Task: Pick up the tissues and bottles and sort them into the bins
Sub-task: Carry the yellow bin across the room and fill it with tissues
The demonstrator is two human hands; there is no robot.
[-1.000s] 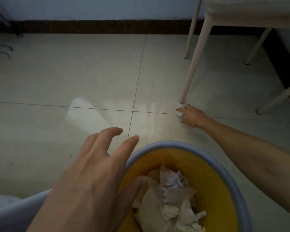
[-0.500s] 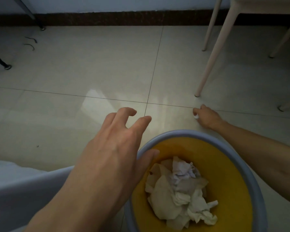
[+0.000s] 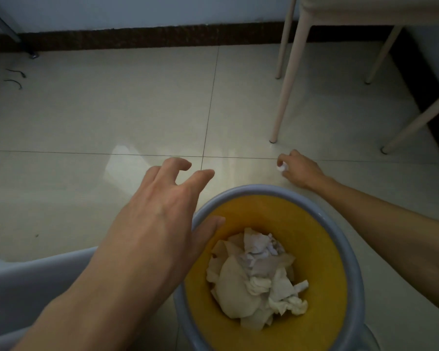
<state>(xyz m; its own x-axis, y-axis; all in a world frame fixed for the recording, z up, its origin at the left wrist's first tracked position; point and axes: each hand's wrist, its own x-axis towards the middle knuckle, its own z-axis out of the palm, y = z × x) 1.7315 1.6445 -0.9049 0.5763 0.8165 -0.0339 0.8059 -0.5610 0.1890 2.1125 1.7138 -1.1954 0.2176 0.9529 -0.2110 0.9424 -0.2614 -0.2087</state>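
My right hand [image 3: 300, 171] is stretched out low over the pale glossy tiled floor [image 3: 112, 117], just in front of the foot of the nearest cream-coloured slanted chair leg [image 3: 287, 79]; its grip is narrow, thumb and fingertips pinched around a small crumpled white tissue ball [image 3: 280, 167], which shows only as a little white wad at the tips, so I cannot tell whether it is touching the floor or clear of it; my forearm runs back to the right edge of the view, passing beside the round bin with a pale blue rim and yellow inner wall [image 3: 322, 239]. That bin sits close below me and holds a heap of crumpled white and cream tissues [image 3: 257, 277] at its bottom. My left hand [image 3: 160, 214] has a wide, empty grip; the fingers are spread and slightly curled above the floor, while the thumb lies over the near-left part of the bin's blue rim, appearing to rest on it; beneath my left forearm shows the curved edge of a second pale blue-grey plastic bin [image 3: 23, 282].
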